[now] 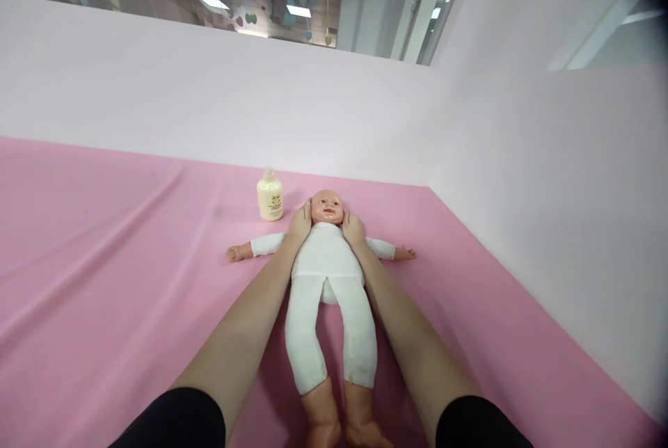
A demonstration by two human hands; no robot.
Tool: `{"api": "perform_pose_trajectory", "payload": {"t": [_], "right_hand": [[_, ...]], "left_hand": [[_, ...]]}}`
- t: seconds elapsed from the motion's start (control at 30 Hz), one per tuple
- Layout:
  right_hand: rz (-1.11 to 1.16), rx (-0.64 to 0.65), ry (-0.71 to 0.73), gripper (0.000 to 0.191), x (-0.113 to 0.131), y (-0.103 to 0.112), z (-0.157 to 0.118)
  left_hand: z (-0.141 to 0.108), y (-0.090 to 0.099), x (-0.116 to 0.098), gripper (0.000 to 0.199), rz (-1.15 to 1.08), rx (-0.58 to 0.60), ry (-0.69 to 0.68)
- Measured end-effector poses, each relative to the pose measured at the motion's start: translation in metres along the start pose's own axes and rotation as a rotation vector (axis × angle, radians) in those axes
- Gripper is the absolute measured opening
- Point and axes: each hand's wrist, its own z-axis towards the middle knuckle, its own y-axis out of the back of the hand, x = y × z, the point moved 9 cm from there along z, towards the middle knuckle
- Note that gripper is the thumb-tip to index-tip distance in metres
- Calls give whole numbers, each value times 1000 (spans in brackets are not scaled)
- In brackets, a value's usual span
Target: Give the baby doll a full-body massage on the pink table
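Note:
A baby doll [327, 250] in a white suit lies on its back on a pink sheet, head toward the wall, arms spread out. My left hand [300, 220] lies along the side of the doll's head at the left, fingers stretched out against it. On the opposite side, my right hand [353, 227] rests against the head in the same way, its fingers extended and partly hidden. Between the two hands the doll's face stays uncovered. My forearms run along both sides of its body and pass over its arms.
A pale yellow bottle [270, 197] stands upright just left of the doll's head. Creases run through the pink sheet [130, 260] at the left. A white wall [209, 93] rises behind, with a window above it, and another wall [547, 190] borders the right side.

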Motion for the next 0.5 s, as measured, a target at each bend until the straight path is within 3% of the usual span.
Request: {"api": "perform_pose_trajectory", "payload": {"t": [0.13,0.3,0.5], "right_hand": [[102,44,64,52,7,-2,-4],[140,130,80,54,12,-6,-7],[147,56,77,65,8,-2,-5]], "left_hand": [[-3,-3,0,58,-30,31,22],[-6,-9,-6,90,-92,92,-9],[-6,-10,-3,72,-28,98,9]]}}
